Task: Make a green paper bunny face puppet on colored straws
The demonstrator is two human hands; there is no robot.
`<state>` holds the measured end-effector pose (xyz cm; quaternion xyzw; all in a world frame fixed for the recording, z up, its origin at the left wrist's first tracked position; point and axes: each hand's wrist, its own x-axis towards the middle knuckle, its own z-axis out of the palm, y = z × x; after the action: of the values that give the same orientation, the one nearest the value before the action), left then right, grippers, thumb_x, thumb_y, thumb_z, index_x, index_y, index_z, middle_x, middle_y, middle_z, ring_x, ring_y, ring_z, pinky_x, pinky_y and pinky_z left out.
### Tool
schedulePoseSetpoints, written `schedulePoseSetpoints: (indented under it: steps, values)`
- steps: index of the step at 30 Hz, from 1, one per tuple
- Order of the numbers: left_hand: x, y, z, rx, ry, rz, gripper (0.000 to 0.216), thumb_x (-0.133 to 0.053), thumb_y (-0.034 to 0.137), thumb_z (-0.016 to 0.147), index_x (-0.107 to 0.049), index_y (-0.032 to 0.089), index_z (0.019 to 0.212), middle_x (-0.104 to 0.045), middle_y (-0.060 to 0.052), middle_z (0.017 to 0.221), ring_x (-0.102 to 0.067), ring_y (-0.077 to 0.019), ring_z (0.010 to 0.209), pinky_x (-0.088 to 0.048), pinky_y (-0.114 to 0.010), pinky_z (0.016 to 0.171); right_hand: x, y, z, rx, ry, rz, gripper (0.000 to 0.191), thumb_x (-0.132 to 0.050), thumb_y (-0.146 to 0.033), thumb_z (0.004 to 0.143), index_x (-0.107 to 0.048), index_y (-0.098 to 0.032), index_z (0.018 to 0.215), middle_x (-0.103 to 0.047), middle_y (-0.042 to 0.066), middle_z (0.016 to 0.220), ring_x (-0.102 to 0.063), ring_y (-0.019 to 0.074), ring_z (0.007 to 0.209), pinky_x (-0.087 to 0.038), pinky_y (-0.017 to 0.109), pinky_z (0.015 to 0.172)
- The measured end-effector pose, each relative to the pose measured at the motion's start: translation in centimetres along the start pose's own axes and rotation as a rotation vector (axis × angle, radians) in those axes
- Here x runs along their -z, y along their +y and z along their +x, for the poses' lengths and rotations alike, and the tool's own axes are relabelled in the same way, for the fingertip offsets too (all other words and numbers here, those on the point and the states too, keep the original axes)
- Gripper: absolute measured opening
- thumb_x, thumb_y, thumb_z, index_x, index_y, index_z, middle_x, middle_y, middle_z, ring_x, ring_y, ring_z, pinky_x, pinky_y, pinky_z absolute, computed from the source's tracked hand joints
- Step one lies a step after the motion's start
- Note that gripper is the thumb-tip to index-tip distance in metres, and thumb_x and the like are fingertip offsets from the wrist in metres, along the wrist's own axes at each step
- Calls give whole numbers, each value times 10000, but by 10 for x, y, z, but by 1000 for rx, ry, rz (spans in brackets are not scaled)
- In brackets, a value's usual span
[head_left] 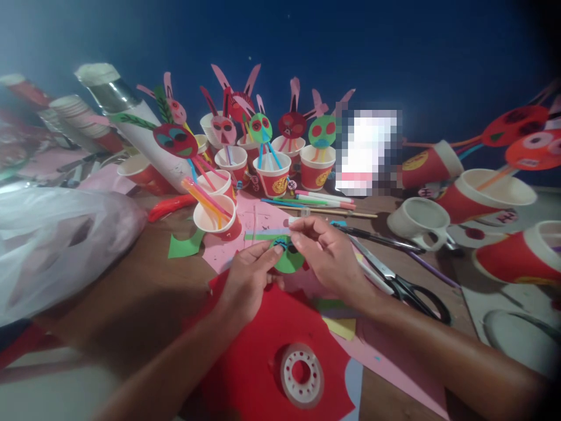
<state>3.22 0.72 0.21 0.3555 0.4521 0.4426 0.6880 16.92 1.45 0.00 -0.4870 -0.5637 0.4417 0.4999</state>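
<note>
My left hand [248, 278] is closed on a round green paper face [288, 264], thumb on its front. Dark and blue pieces show on the disc near its upper edge. My right hand [331, 254] is at the disc's upper right, thumb and forefinger pinched together. A small pale bit shows at those fingertips, too small to name. Just behind the hands lie thin green and pale blue strips [263, 234] on pink paper [225, 248]. Beneath my wrists spreads a red paper sheet [245, 356], with a roll of clear tape [317, 380] lying on it.
Paper cups with animal faces on straws, such as a green one [262, 127], line the back. A cup of straws [225, 225] stands left of centre. Scissors [397, 283], a pen [388, 238] and a mug [414, 219] lie rightward. A plastic bag [65, 245] fills the left.
</note>
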Motion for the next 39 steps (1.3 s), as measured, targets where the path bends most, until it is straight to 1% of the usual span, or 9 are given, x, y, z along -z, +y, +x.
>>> schedulePoseSetpoints:
  steps: [5,10,14,17,24,29,31,35,39]
  values:
    - [-1,2,0,41,13,5,118,-624,272,722,-622,167,667,-574,37,546,-499,-94,444,-414,-211,406,6,-2,3,-35,-70,-65,184,-463,-272,863,-581,-179,757,-495,-33,653,-442,99,604,-364,222,560]
    - [1,3,1,63,-13,-9,143,-603,272,739,-606,161,648,-571,32,551,-514,-100,450,-411,-216,410,6,-3,4,-95,-88,-113,159,-509,-268,828,-557,-172,711,-465,-52,597,-380,76,507,-322,213,494]
    - [4,3,1,34,-47,-29,158,-550,270,778,-597,172,664,-591,26,591,-537,-109,449,-419,-233,423,7,-4,4,-94,-85,-134,166,-505,-266,821,-554,-168,697,-482,-45,599,-401,79,512,-326,211,493]
    - [5,4,1,20,-46,19,172,-570,305,774,-597,172,670,-581,28,559,-522,-103,429,-410,-226,419,7,-3,4,-74,-96,-161,164,-504,-255,817,-546,-171,682,-477,-47,591,-402,81,518,-327,210,497]
    - [5,1,4,38,52,2,155,-670,270,682,-569,161,637,-551,45,513,-477,-74,442,-368,-185,428,5,0,2,-72,-174,-93,194,-495,-262,819,-533,-170,653,-447,-47,583,-395,89,534,-322,214,502]
    - [8,-2,6,-7,136,-10,165,-678,239,663,-540,160,619,-569,44,551,-497,-75,496,-389,-198,503,7,-5,3,-105,-118,-94,298,-421,-323,867,-541,-171,641,-486,-29,591,-435,102,542,-330,224,503]
    - [9,-2,6,-24,150,-1,153,-676,231,665,-550,155,622,-573,39,551,-496,-76,497,-384,-198,503,8,-5,3,-135,-144,-67,328,-412,-343,871,-509,-177,605,-463,-37,560,-418,97,511,-318,222,484]
    - [11,-4,5,-48,136,10,154,-673,223,680,-560,147,607,-563,37,545,-489,-71,508,-382,-192,513,4,-1,0,-195,-241,-26,240,-502,-314,811,-501,-176,615,-418,-58,545,-378,84,493,-293,210,471]
    - [11,-2,3,-32,88,1,162,-649,267,711,-569,148,634,-557,30,542,-476,-81,472,-374,-201,454,0,4,-2,-228,-195,-5,183,-535,-265,767,-487,-177,614,-426,-63,540,-374,80,487,-292,201,463]
